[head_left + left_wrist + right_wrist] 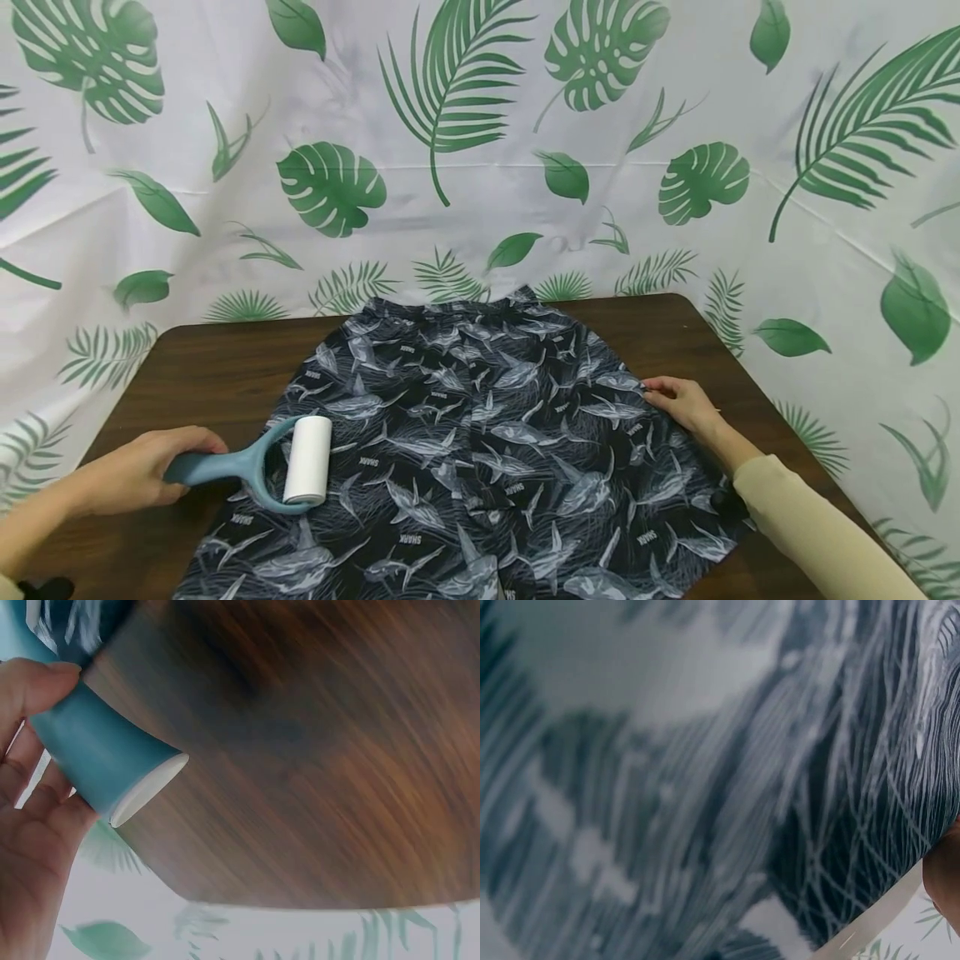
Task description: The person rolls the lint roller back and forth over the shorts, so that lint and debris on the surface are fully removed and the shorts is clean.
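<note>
A pair of black shorts (420, 408) with a grey shark print lies spread on the table, its waistband toward the back. My left hand (146, 468) grips the blue handle of a lint roller (307, 458), whose white roll lies over the left side of the shorts. In the left wrist view, thumb and fingers wrap the flared handle end (112, 754). At the right edge of the shorts, my right hand (684, 406) pinches the fabric between thumb and fingers. The right wrist view is mostly filled by the printed cloth (705, 795), with a bit of the hand (943, 879) at its edge.
A dark brown wooden table (202, 358) with rounded corners carries the shorts. Behind it and along both sides hangs a white cloth (480, 212) printed with green leaves. The front part of the shorts runs out of the head view.
</note>
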`<action>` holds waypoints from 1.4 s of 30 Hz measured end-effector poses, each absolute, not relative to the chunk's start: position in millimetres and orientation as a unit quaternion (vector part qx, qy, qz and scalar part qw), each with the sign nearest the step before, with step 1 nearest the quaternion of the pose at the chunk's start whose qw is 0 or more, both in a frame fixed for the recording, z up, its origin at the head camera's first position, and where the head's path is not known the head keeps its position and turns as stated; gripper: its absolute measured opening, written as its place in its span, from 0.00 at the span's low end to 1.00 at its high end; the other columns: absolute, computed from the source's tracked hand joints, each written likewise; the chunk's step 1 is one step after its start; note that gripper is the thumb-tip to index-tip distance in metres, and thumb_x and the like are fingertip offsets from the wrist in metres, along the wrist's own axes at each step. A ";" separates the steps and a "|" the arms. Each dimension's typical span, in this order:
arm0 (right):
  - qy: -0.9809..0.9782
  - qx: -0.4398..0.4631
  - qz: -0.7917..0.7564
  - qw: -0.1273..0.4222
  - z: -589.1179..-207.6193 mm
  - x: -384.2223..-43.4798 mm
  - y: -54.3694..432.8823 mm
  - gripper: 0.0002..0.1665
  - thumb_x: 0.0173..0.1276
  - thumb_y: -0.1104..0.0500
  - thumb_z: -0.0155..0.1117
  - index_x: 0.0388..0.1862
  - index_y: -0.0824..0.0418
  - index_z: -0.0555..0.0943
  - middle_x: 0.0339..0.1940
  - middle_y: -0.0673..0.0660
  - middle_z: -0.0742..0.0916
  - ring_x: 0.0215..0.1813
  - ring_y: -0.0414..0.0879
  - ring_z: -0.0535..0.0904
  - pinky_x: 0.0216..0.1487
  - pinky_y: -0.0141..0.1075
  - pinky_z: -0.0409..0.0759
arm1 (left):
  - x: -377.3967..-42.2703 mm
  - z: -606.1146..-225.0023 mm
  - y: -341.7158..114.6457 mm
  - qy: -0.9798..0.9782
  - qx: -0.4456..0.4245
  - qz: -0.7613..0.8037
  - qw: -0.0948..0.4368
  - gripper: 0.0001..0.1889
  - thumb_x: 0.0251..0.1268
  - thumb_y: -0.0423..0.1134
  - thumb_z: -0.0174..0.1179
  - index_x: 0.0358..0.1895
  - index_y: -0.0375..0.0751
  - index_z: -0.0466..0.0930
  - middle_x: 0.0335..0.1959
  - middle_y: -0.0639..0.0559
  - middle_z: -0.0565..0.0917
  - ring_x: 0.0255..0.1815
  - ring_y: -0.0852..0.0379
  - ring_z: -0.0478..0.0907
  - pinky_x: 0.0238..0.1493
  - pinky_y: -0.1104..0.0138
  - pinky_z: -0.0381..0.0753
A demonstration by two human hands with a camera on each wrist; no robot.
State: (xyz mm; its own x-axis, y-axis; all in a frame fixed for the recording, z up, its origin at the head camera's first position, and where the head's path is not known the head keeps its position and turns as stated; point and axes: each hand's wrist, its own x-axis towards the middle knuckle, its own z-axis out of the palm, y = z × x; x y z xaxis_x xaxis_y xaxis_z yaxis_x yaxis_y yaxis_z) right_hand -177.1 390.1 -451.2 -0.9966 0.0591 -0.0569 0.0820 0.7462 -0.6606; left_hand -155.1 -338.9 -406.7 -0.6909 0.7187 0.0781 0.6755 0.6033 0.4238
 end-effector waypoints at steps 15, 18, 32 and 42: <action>0.931 0.032 -0.364 0.012 -451.4 -174.8 388.6 0.20 0.66 0.58 0.62 0.50 0.72 0.79 0.48 0.68 0.83 0.42 0.44 0.77 0.37 0.27 0.72 | -144.5 -412.7 -396.9 0.914 0.359 0.188 -0.013 0.32 0.17 0.20 0.71 0.40 0.37 0.76 0.37 0.75 0.74 0.33 0.77 0.65 0.30 0.81 0.66; 0.929 0.031 -0.370 0.011 -452.0 -174.7 389.3 0.20 0.66 0.59 0.62 0.50 0.72 0.79 0.48 0.69 0.83 0.41 0.41 0.77 0.37 0.27 0.72 | -142.9 -411.7 -402.2 0.919 0.352 0.175 -0.009 0.31 0.17 0.21 0.71 0.39 0.36 0.76 0.36 0.75 0.75 0.33 0.78 0.65 0.30 0.81 0.67; 0.918 0.022 -0.395 -0.001 -454.7 -173.9 394.4 0.21 0.64 0.55 0.64 0.47 0.71 0.80 0.43 0.65 0.85 0.38 0.39 0.76 0.37 0.28 0.71 | -139.2 -409.5 -357.7 0.902 0.371 0.212 0.058 0.29 0.32 0.24 0.71 0.46 0.42 0.76 0.40 0.69 0.77 0.35 0.75 0.67 0.30 0.76 0.70; 0.924 0.039 -0.380 0.006 -452.8 -175.8 390.0 0.19 0.66 0.59 0.62 0.51 0.72 0.79 0.46 0.67 0.84 0.40 0.43 0.77 0.38 0.28 0.72 | -143.1 -408.1 -277.5 0.864 0.422 0.261 0.083 0.27 0.39 0.28 0.72 0.49 0.47 0.77 0.40 0.64 0.78 0.36 0.72 0.68 0.31 0.73 0.70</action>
